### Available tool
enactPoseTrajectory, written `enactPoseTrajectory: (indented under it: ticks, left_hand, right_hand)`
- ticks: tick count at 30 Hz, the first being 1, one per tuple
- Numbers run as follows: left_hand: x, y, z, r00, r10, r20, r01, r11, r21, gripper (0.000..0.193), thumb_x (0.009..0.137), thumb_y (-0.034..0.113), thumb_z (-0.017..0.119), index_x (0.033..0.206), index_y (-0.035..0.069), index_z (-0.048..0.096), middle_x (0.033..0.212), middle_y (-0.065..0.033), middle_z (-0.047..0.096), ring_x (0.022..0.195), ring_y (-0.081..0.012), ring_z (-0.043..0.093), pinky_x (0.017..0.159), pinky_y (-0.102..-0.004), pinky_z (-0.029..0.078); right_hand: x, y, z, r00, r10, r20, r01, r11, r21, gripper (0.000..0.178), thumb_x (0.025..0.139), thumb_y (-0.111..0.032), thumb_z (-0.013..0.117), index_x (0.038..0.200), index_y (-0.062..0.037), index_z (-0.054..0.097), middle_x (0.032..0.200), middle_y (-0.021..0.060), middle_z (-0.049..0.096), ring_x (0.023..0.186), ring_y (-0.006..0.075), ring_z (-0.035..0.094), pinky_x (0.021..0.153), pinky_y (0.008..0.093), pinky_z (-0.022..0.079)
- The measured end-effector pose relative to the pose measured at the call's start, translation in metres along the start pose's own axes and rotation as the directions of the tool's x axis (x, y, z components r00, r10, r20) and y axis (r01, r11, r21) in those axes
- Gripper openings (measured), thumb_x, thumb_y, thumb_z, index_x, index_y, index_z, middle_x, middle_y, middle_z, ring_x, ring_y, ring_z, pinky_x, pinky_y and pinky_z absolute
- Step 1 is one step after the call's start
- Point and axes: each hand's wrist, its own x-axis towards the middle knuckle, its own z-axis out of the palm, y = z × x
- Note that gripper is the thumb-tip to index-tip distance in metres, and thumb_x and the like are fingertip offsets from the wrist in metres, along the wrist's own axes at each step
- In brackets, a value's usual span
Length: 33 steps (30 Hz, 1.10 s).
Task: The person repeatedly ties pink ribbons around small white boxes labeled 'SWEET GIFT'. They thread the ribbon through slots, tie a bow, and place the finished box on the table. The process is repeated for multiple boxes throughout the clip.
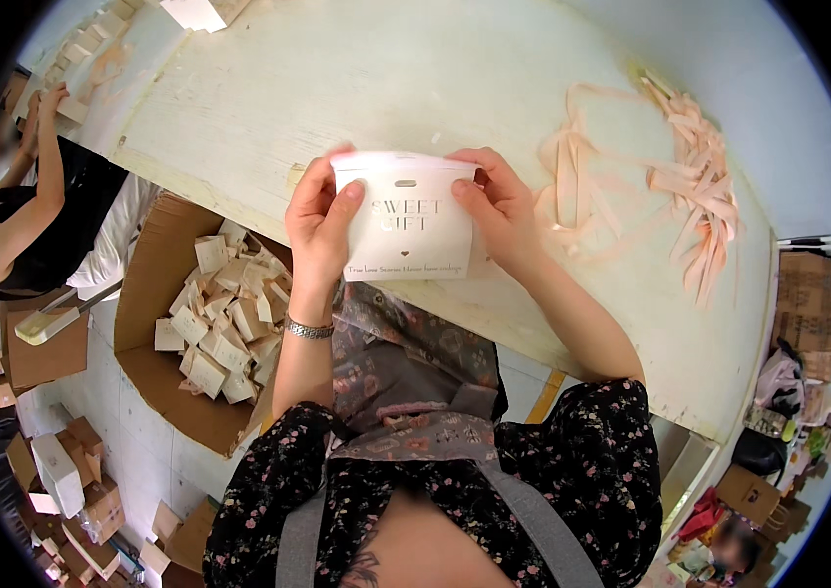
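Observation:
Both my hands hold a small white paper gift box (406,245) upright at the table's near edge, its printed front facing me. A narrow slot shows near its top, with a small heart lower down. My left hand (319,208) grips the upper left corner, thumb on the front and fingers behind. At the upper right corner my right hand (496,204) pinches the box the same way. The back of the box and the fingertips behind it are hidden. To the right, pale peach ribbons (700,186) lie in a tangled bunch, with looser strands beside them.
A large open carton (156,294) full of small cream boxes (224,314) stands left of me. The pale table (357,78) stretches ahead. At the far left a person (33,206) handles a similar box. More cartons (92,490) stand on the floor, lower left.

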Motion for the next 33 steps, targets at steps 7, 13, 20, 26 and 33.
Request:
enactPoseTrajectory:
  ticks: [7,13,20,26,33]
  left_hand:
    - [-0.001,-0.006,-0.015,0.852,0.468,0.234,-0.523,0.751,0.403,0.023,0.075,-0.010,0.045,0.084,0.001,0.063,0.086,-0.0089,0.056,0.079,-0.0183,0.052,0.072,-0.0256,0.042]
    - [-0.034,0.025,-0.007,0.933,0.207,0.294,-0.329,0.822,0.466,0.020,0.078,0.000,0.064,0.097,0.000,0.068,0.089,-0.0105,0.061,0.080,-0.0197,0.056,0.072,-0.0281,0.045]
    - [-0.047,0.030,-0.010,0.894,0.363,0.265,-0.402,0.383,0.832,0.029,0.082,0.001,0.065,0.111,-0.001,0.064,0.098,-0.0127,0.065,0.088,-0.0231,0.061,0.079,-0.0326,0.048]
    - [-0.038,0.020,0.023,0.901,0.356,0.249,-0.398,0.447,0.801,0.026,0.082,0.003,0.063,0.109,0.000,0.065,0.098,-0.0130,0.065,0.086,-0.0236,0.061,0.073,-0.0329,0.049]
    - [-0.033,0.027,-0.004,0.905,0.399,0.144,-0.323,0.428,0.844,0.025,0.088,0.003,0.059,0.113,-0.003,0.062,0.104,-0.0124,0.066,0.093,-0.0194,0.062,0.083,-0.0310,0.048]
  right_hand:
    - [-0.004,-0.001,-0.005,0.971,-0.181,0.154,0.212,0.954,-0.213,0.025,0.087,-0.002,0.054,0.108,-0.0098,0.065,0.103,0.0095,0.062,0.089,0.0175,0.060,0.078,0.0273,0.047]
    - [-0.014,-0.033,0.000,0.963,-0.027,0.268,0.100,0.959,-0.264,0.024,0.089,-0.003,0.054,0.111,-0.0056,0.064,0.106,0.0058,0.063,0.096,0.0151,0.058,0.082,0.0260,0.046]
    - [-0.011,-0.032,-0.110,0.886,-0.255,-0.388,-0.160,0.617,-0.771,0.021,0.085,-0.014,0.063,0.105,-0.0083,0.066,0.090,0.0079,0.065,0.071,0.0223,0.063,0.064,0.0327,0.050]
    - [0.005,-0.001,-0.184,0.905,-0.097,-0.415,-0.419,-0.023,-0.908,0.014,0.082,-0.014,0.059,0.093,-0.0105,0.067,0.080,0.0065,0.066,0.068,0.0254,0.063,0.059,0.0367,0.049]
    - [0.015,-0.008,-0.115,0.790,-0.516,0.332,0.487,0.198,-0.851,0.017,0.074,-0.012,0.064,0.090,-0.0112,0.068,0.089,0.0055,0.067,0.078,0.0247,0.063,0.068,0.0364,0.050]
